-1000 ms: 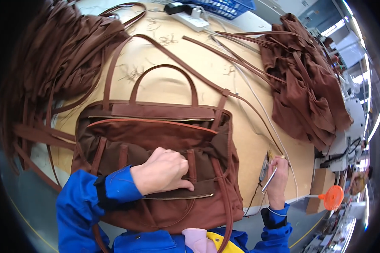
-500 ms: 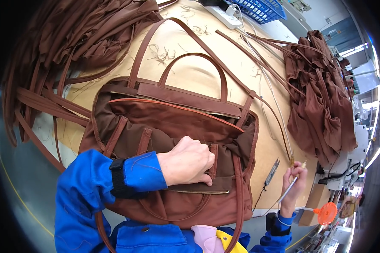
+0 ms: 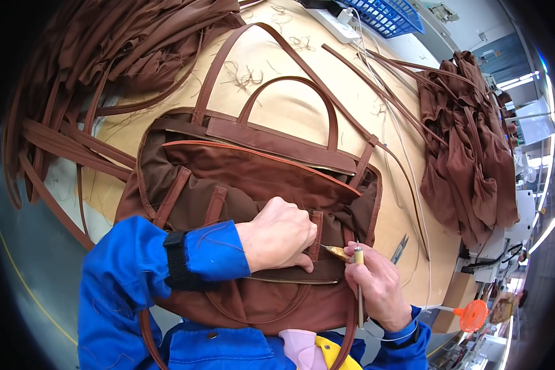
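Observation:
A brown bag (image 3: 277, 308) lies in front of me with its zip open and dark brown lining (image 3: 253, 200) turned out. My left hand (image 3: 280, 234) is closed on the lining beside a narrow brown tab (image 3: 317, 237), thumb pressed down, fingertips hidden. My right hand (image 3: 379, 280) grips two tools at the bag's right side. One is a gold-coloured, awl-like pointed tool (image 3: 337, 252), its tip close to the tab. The other is a slim pen-shaped tool (image 3: 359, 277), held upright; a thin pale cord runs by my wrist. Silver thread snips (image 3: 400, 248) lie on the table beyond my right hand.
Heaped brown bags with straps (image 3: 123, 68) cover the far left, and another brown pile (image 3: 465, 154) stands at the right. Loose threads (image 3: 243, 77) lie on the tan table (image 3: 277, 55). A blue basket (image 3: 388, 17) and white power strip (image 3: 340, 26) sit at the back.
My right hand has moved left from the table's right side to the bag, bringing both tools beside the tab. My left hand keeps its hold on the lining; the view has shifted slightly.

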The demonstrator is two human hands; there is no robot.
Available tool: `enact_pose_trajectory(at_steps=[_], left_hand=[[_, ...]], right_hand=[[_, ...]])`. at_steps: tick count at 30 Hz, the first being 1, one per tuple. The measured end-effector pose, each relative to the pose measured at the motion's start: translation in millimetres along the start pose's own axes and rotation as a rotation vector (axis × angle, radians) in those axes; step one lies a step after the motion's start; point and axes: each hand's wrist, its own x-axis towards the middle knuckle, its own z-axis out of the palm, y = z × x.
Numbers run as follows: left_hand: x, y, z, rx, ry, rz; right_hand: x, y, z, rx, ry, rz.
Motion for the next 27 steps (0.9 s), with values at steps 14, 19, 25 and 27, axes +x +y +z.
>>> enact_pose_trajectory(at_steps=[14,19,25,27], left_hand=[[3,1,1,0.000,-0.051,-0.029],[-1,0,-2,0.002,-0.018,-0.017],[1,0,0,0.009,-0.035,-0.029],[0,0,2,0.017,-0.035,-0.035]], right_hand=[[0,6,0,-0.034,-0.070,-0.015],[2,8,6,0.071,-0.030,0.019],[4,10,16,0.101,0.012,0.058],[4,12,18,0.105,0.014,0.040]])
